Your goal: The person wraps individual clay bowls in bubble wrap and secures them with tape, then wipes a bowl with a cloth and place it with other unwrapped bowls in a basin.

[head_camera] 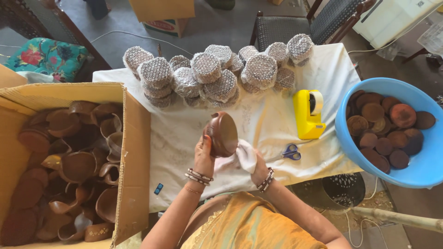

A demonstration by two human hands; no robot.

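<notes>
**Clay dish in hand, cloth against it**

Item one: my left hand, grip wrapped around the edge of a round brown clay dish, held upright above the worktop so its flat face is turned toward the other hand. Item two: my right hand, fingers bunched on a crumpled white cloth that touches the dish's lower rim.

Beneath both: a white sheet covering the worktop. Just right, blue-handled scissors and a yellow tape dispenser, within easy reach.

Far edge: a row of stacked round bundles in silver mesh wrap.

Left: an open cardboard box heaped with loose brown clay lamps. Right: a blue plastic basin of round brown discs. Beyond, a cardboard carton with a red-and-green label on the floor.
</notes>
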